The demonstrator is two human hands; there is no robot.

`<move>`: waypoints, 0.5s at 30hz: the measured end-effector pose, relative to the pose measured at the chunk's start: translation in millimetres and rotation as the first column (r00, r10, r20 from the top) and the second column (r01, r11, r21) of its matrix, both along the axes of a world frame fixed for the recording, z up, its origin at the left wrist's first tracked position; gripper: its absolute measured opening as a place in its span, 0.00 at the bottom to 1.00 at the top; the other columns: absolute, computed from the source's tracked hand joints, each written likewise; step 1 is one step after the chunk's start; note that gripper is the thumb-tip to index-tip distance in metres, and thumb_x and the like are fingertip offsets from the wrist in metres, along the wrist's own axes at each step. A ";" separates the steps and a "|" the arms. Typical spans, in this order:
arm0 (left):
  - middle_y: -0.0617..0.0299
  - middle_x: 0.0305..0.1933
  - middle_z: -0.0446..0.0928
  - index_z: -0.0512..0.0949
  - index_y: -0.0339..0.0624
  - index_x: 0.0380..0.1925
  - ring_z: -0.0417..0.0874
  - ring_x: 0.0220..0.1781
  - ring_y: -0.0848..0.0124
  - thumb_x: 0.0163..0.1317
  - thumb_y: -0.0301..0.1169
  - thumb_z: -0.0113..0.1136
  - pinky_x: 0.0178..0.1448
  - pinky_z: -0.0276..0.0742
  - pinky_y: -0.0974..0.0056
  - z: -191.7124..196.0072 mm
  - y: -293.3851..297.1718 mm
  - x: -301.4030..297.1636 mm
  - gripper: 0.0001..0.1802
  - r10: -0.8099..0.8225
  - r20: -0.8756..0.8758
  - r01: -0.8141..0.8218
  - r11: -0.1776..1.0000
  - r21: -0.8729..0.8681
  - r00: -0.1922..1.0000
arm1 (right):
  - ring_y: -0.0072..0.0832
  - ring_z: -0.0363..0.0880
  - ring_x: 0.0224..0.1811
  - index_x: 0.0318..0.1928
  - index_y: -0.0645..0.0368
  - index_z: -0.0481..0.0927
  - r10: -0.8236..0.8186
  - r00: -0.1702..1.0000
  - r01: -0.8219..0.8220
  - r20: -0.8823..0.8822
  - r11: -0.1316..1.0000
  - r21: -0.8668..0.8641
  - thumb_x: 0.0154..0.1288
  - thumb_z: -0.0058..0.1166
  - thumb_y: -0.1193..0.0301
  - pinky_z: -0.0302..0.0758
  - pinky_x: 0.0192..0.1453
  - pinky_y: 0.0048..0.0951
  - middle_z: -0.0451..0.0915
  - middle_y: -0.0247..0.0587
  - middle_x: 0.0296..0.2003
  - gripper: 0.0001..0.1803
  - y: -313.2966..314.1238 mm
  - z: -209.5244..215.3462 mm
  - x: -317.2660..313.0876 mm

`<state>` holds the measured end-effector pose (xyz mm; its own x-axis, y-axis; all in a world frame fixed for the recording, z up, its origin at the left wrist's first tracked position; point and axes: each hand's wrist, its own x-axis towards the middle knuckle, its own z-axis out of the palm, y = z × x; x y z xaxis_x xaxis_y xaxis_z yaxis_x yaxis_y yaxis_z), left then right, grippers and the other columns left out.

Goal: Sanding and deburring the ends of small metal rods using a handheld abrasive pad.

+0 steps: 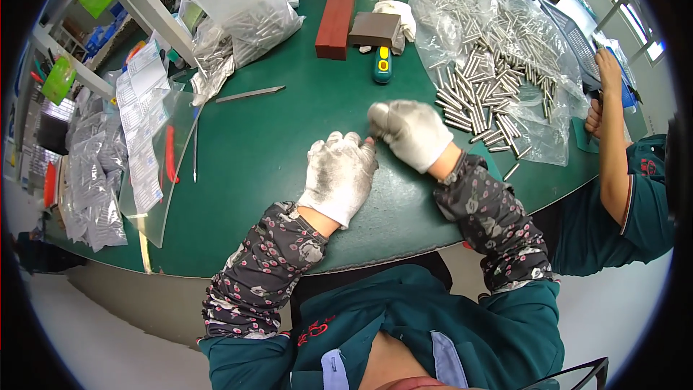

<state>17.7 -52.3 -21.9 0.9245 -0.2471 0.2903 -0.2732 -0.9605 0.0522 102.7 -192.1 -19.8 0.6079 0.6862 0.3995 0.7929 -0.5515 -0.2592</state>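
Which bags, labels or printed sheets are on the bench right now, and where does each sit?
Clear plastic bag of metal pins: far left of centre, bulging, closed.
Opened clear plastic sheet heaped with loose silver pins: right side, spread flat.
White printed paper sheets: left edge, long strips under a clear plastic cover.
Pile of small clear bags: far left, off the green table.

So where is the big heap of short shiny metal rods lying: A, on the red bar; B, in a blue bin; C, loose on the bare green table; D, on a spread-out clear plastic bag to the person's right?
D: the heap of short shiny metal rods rests on a crinkled clear plastic bag, spread over the green table right of the gloved hands.
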 end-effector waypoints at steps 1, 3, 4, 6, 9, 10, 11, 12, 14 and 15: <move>0.61 0.29 0.74 0.78 0.46 0.33 0.75 0.35 0.64 0.50 0.35 0.58 0.37 0.71 0.60 0.0 -1.7 -0.3 0.11 -0.007 0.019 0.007 1.000 0.016 1.000 | 0.40 0.76 0.29 0.30 0.54 0.70 -0.059 0.996 0.060 0.073 0.998 -0.016 0.53 0.45 0.74 0.71 0.30 0.38 0.74 0.40 0.23 0.03 -3.7 0.1 8.8; 0.62 0.28 0.74 0.78 0.46 0.32 0.75 0.34 0.64 0.50 0.35 0.57 0.36 0.70 0.60 -3.5 -1.9 1.3 0.10 0.004 0.023 -0.004 1.000 0.026 1.000 | 0.39 0.76 0.30 0.29 0.55 0.70 -0.131 0.988 0.126 0.078 0.990 0.064 0.51 0.49 0.72 0.72 0.31 0.37 0.74 0.39 0.23 0.04 -6.7 0.4 17.2; 0.62 0.28 0.73 0.78 0.45 0.32 0.75 0.34 0.64 0.50 0.35 0.57 0.36 0.70 0.60 -4.1 -1.3 2.7 0.10 0.009 0.021 -0.010 0.999 0.035 1.000 | 0.39 0.76 0.30 0.29 0.54 0.70 -0.076 0.997 0.074 0.006 0.988 0.134 0.51 0.49 0.72 0.72 0.31 0.36 0.74 0.39 0.23 0.04 -5.7 -2.1 12.7; 0.62 0.28 0.73 0.78 0.45 0.32 0.75 0.33 0.64 0.50 0.35 0.57 0.35 0.70 0.60 -3.7 -0.4 2.0 0.10 0.001 0.030 -0.002 0.999 0.042 1.000 | 0.39 0.76 0.29 0.29 0.54 0.71 0.138 0.987 -0.121 -0.086 0.978 0.171 0.51 0.49 0.74 0.72 0.31 0.36 0.74 0.39 0.22 0.04 2.1 -2.9 -1.5; 0.61 0.27 0.73 0.78 0.45 0.30 0.75 0.33 0.64 0.51 0.34 0.57 0.35 0.70 0.60 -1.6 -1.3 3.5 0.09 0.003 0.073 -0.008 0.998 0.070 0.997 | 0.40 0.76 0.29 0.28 0.55 0.70 -0.125 0.989 0.125 0.083 0.992 0.004 0.51 0.49 0.73 0.72 0.31 0.38 0.74 0.40 0.22 0.03 2.3 1.7 12.6; 0.61 0.27 0.73 0.78 0.44 0.30 0.75 0.33 0.64 0.51 0.34 0.56 0.34 0.70 0.59 -2.7 -1.2 2.1 0.08 -0.007 0.072 0.003 0.998 0.056 0.997 | 0.40 0.76 0.29 0.28 0.55 0.69 -0.183 0.979 0.180 0.086 0.983 0.037 0.53 0.49 0.70 0.72 0.31 0.38 0.74 0.41 0.22 0.04 -4.3 -1.0 15.6; 0.61 0.27 0.73 0.78 0.44 0.30 0.75 0.33 0.64 0.52 0.34 0.56 0.34 0.70 0.59 -2.8 -2.3 1.7 0.08 -0.011 0.073 0.008 0.999 0.040 0.997 | 0.40 0.75 0.28 0.28 0.56 0.70 -0.201 0.980 0.198 0.005 0.968 0.155 0.56 0.49 0.69 0.71 0.31 0.35 0.74 0.43 0.23 0.05 -9.1 0.0 12.5; 0.60 0.28 0.74 0.78 0.43 0.30 0.76 0.33 0.62 0.51 0.35 0.57 0.35 0.71 0.58 -0.9 -4.0 2.2 0.09 -0.004 0.024 0.004 1.000 0.029 1.000 | 0.37 0.75 0.26 0.30 0.56 0.70 -0.132 0.971 0.187 -0.200 0.940 0.286 0.57 0.49 0.68 0.71 0.31 0.34 0.73 0.41 0.22 0.06 -12.3 -2.4 14.4; 0.59 0.28 0.74 0.78 0.43 0.32 0.76 0.33 0.63 0.50 0.33 0.59 0.36 0.72 0.60 4.5 -0.2 0.9 0.10 -0.012 0.039 0.016 0.995 -0.098 0.999 | 0.25 0.71 0.21 0.35 0.57 0.71 0.055 0.767 0.322 -0.639 0.828 0.458 0.61 0.47 0.67 0.67 0.25 0.26 0.72 0.35 0.21 0.07 -12.0 3.0 9.1; 0.58 0.29 0.74 0.78 0.42 0.34 0.76 0.32 0.64 0.48 0.31 0.60 0.37 0.73 0.61 6.4 2.3 2.2 0.12 -0.025 0.049 0.036 0.973 -0.226 0.998 | 0.17 0.67 0.17 0.38 0.57 0.71 0.167 0.548 0.452 -0.820 0.766 0.458 0.63 0.46 0.66 0.64 0.19 0.20 0.70 0.30 0.20 0.08 -10.2 9.6 1.5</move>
<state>19.9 -49.9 -15.4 0.9022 -0.1978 0.3834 -0.3091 -0.9163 0.2548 104.2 -202.3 -10.2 0.9244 0.3785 -0.0463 0.0032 -0.1289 -0.9917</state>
